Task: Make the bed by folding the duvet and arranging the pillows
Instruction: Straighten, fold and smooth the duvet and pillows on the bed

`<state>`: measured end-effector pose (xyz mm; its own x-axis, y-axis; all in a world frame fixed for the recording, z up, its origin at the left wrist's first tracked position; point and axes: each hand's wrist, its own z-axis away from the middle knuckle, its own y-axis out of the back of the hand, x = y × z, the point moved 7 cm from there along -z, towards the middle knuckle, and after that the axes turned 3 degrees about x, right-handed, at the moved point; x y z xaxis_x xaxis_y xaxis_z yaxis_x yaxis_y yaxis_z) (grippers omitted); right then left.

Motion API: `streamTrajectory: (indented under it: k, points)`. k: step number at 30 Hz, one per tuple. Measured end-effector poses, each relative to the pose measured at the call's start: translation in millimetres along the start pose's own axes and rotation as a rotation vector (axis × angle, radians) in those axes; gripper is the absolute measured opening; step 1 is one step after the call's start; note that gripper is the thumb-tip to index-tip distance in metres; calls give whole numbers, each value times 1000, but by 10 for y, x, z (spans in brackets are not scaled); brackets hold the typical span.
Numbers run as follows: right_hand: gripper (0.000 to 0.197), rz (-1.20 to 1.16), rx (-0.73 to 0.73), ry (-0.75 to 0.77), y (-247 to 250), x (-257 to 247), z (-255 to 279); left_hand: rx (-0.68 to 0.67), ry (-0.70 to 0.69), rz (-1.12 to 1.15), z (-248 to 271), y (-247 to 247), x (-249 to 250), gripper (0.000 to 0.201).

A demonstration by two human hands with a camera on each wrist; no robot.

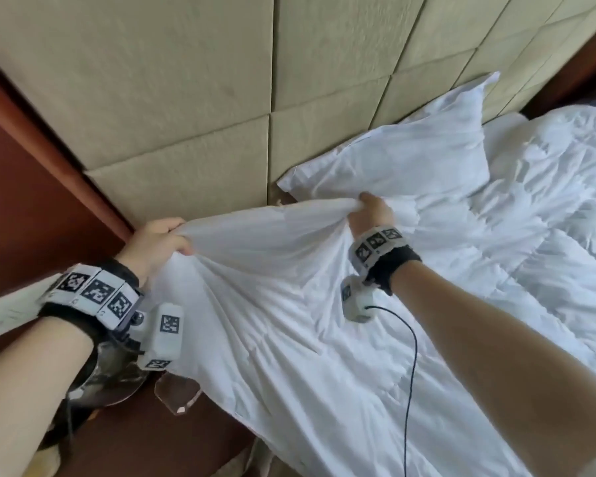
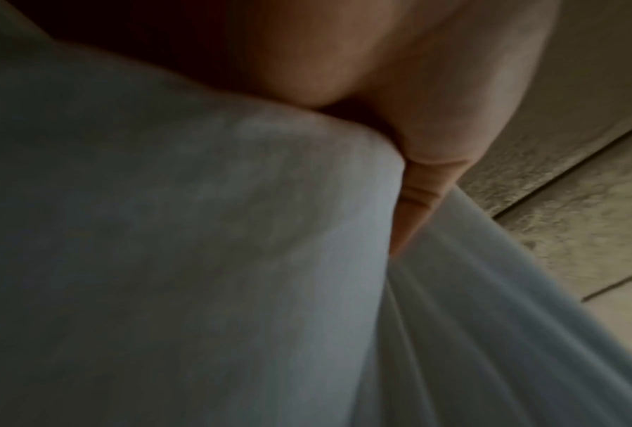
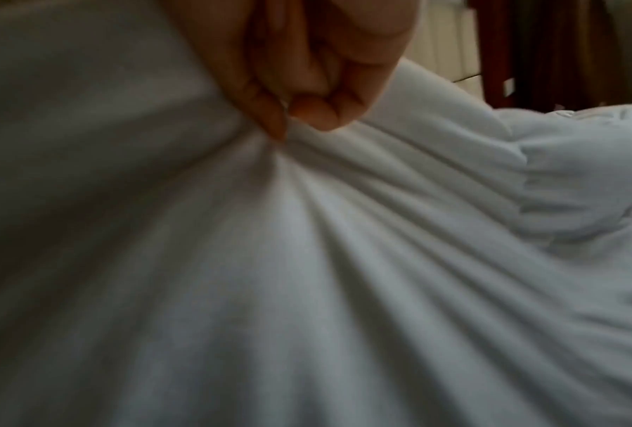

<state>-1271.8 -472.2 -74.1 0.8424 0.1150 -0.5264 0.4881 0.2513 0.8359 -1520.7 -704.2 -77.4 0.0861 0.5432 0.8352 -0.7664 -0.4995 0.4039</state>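
Both hands hold the top edge of the white duvet [image 1: 289,304], which fills the centre and lower right of the head view and drapes over the near side of the bed at lower centre.

The left hand [image 1: 159,239], at centre left, has its fingers curled round a bunched corner of the edge. The right hand [image 1: 370,211], just right of centre, is fisted on a second gather of the same edge.

The held edge runs taut between the two hands, from centre left up toward centre right, roughly parallel to the padded headboard [image 1: 186,98] that fills the upper frame. One white pillow [image 1: 410,156] lies directly beyond the right hand, against the headboard. The right hand is the nearer to it; the left hand is well apart from it.

Judged from this, the edge must travel either toward or away from the pillow, square to its own line.

The right wrist view shows creases radiating from the pinching fingers [image 3: 318,112], which the head view hides behind the knuckles. The left wrist view is blurred; it shows cloth against the palm and headboard seams at right.
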Motion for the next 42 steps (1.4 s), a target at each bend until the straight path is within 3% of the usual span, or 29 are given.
streamTrajectory:
  k: [4, 7, 9, 12, 13, 14, 18, 20, 23, 26, 30, 35, 38, 39, 42]
  points:
    - [19, -290, 317, 125, 1126, -418, 57, -52, -65, 65, -70, -280, 430, 38]
    - [18, -454, 404, 203, 1082, -404, 174, -41, -47, 18, -146, -384, 484, 32]
    - [21, -248, 163, 216, 443, -256, 184, -15, 23, -56, -186, -341, 269, 24]
    - [62, 98, -491, 149, -713, 204, 396, 27, 164, -250, -177, -155, -198, 12]
    - [73, 148, -602, 141, -892, 329, 462, 36, 200, -308, -156, -93, -298, 13]
    - [76, 147, -620, 129, -933, 414, 490, 40, 220, -331, -162, -58, -368, 14]
    - [50, -3, -456, 20, -667, 687, 334, 36, 256, -363, -238, -173, -330, 10]
    - [38, -5, -437, -59, -514, 946, 315, -20, 226, -367, -294, -397, -185, 23]
    - [33, -51, -340, -186, -242, 1428, 391, -214, 150, -336, -244, -961, 204, 41]
    - [33, -150, -297, -288, -33, 1805, 702, -413, 19, -302, -50, -1630, 662, 40]
    - [46, -265, -314, -320, 223, 2018, 1308, -644, -55, -136, 554, -2505, 1231, 13]
    - [71, -365, -382, -393, 310, 2353, 2092, -829, -73, 1, 1465, -3287, 1683, 20]
    - [101, -541, -334, -448, 242, 2517, 2451, -854, -99, 89, 1857, -3527, 1798, 28]
    - [100, -588, -326, -421, 193, 2515, 2532, -838, -115, 116, 1934, -3561, 1813, 28]
    - [56, -625, -169, -406, 166, 2481, 2683, -867, -119, 155, 2179, -3637, 1731, 16]
